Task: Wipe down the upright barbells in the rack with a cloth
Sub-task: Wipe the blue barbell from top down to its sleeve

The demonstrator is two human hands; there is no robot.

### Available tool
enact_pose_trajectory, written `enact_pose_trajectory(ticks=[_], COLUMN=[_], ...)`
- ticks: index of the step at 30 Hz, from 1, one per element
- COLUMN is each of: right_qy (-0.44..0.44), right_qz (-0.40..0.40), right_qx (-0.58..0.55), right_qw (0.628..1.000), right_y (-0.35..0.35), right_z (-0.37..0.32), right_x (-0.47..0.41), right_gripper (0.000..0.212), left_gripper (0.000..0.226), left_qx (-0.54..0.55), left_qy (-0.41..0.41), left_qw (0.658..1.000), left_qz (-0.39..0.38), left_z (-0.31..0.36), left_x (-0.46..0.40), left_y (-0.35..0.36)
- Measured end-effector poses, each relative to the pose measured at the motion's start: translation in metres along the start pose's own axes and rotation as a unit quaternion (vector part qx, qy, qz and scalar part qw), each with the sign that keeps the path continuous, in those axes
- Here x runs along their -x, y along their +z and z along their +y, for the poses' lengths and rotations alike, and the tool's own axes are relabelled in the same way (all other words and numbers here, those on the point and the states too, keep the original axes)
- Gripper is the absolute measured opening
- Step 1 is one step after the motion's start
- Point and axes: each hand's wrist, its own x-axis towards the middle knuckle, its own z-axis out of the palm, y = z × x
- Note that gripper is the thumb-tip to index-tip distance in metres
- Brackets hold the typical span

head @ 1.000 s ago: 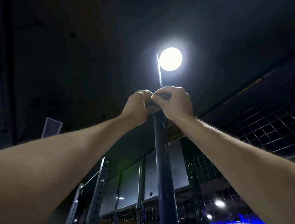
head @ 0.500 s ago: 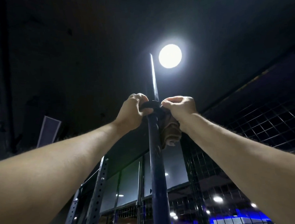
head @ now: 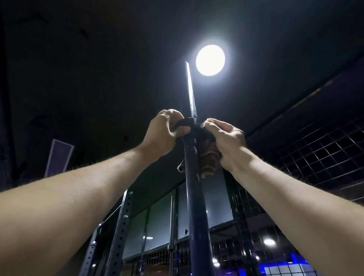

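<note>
A dark upright barbell [head: 196, 210] rises through the middle of the view, its thin shiny upper part reaching toward the ceiling light. My left hand [head: 166, 134] grips the bar at its collar, fingers curled round it. My right hand [head: 227, 142] pinches a brownish cloth [head: 207, 157] wrapped against the bar's right side just under the collar; folds of the cloth hang below the hand. Both arms stretch upward from the bottom corners.
A perforated steel rack upright [head: 118, 234] leans at the lower left. Wire mesh panels [head: 324, 163] fill the right side, with glass panes [head: 160, 226] behind the bar. A bright round ceiling lamp [head: 210, 60] glares above. The ceiling is dark.
Both hands have slid down the bar from near its top, exposing more of the thin upper part. The cloth, hidden at first, now hangs visibly below my right hand.
</note>
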Motion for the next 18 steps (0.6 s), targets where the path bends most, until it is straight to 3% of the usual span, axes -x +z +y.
enact_pose_trajectory(ticks=[6,9,11,14,18], right_qy=[0.125,0.136,0.109,0.033,-0.082], right_qz=[-0.018,-0.032,-0.044,-0.059,-0.084], right_qx=[-0.089,-0.098,-0.065,0.047,0.169], right_qw=[0.988,0.985,0.991,0.997,0.979], right_y=[-0.011,-0.017,-0.021,-0.02,-0.01], right_z=[0.013,0.016,0.016,0.013,-0.003], right_x=[-0.005,-0.011,-0.014,-0.026,-0.03], right_gripper=[0.004,0.004,0.005,0.002,0.014], left_gripper=[0.025,0.018,0.013,0.038,0.044], left_qx=[0.038,0.012,-0.083,-0.273,-0.36], left_qy=[0.007,0.008,0.009,0.041,0.034], left_qw=[0.999,1.0,0.996,0.958,0.929], left_qz=[0.009,-0.005,-0.03,-0.076,-0.075], left_z=[-0.009,-0.006,0.001,0.02,0.045], left_x=[0.007,0.008,0.009,0.002,-0.005], left_y=[0.009,0.011,0.011,0.008,0.019])
